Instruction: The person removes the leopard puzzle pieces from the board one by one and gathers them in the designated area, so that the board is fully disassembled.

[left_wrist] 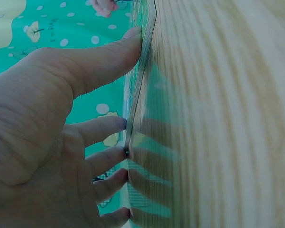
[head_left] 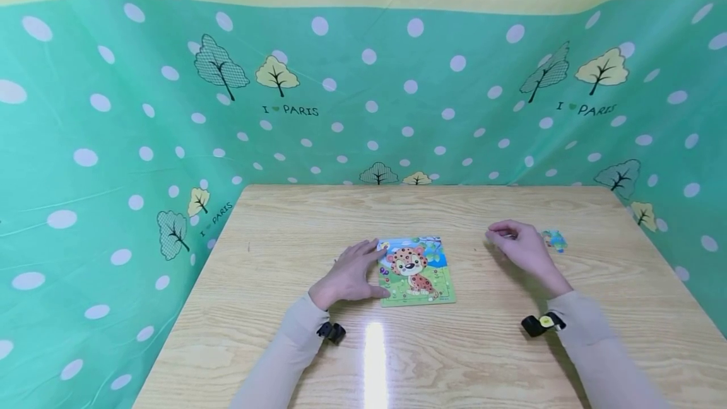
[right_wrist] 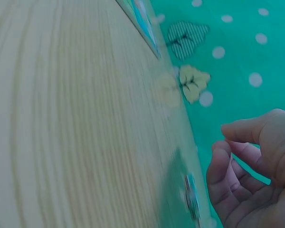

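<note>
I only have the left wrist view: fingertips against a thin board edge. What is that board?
Observer: A leopard picture puzzle board, lying flat on the wooden table.
Operator: Where is the right hand?
Observer: The right hand hovers to the board's right, fingers loosely curled, nothing in its grip.
Operator: Any loose pieces about?
Observer: One small blue piece lies on the table just beyond that hand.
Operator: Is my left hand gripping the board?
Observer: No, the left hand rests flat, fingers straight against the board's left edge.
</note>
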{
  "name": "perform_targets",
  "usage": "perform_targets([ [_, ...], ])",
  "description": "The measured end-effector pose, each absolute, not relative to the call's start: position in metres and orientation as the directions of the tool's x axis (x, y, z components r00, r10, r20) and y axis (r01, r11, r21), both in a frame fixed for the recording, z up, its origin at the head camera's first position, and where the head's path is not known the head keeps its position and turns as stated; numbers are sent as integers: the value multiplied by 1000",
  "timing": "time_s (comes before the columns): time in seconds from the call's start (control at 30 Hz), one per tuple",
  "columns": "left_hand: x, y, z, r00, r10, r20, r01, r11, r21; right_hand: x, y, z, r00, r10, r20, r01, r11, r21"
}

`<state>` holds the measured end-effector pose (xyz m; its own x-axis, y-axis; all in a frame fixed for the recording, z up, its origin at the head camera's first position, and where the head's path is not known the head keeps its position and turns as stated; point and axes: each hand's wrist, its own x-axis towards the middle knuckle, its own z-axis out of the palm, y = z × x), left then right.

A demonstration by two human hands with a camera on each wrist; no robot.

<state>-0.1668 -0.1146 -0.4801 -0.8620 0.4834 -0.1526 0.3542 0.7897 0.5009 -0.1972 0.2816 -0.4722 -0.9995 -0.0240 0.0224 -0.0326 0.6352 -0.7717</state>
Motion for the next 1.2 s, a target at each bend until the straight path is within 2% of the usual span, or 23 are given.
perform_targets([
  [0.47,-167,-115,-482,-861,486,-152,359,791,495,-196,224,-475,-986,-152,-60,-28,521,-853],
  [0.9,-167,-115,-480,-859,489,-150,361,787,500,-188,173,-479,-965,-252,-69,-61,474,-878],
  [1.2,-168,-116,-481,-860,489,-144,366,789,494,-183,143,-482,-961,-275,-28,-137,562,-815],
])
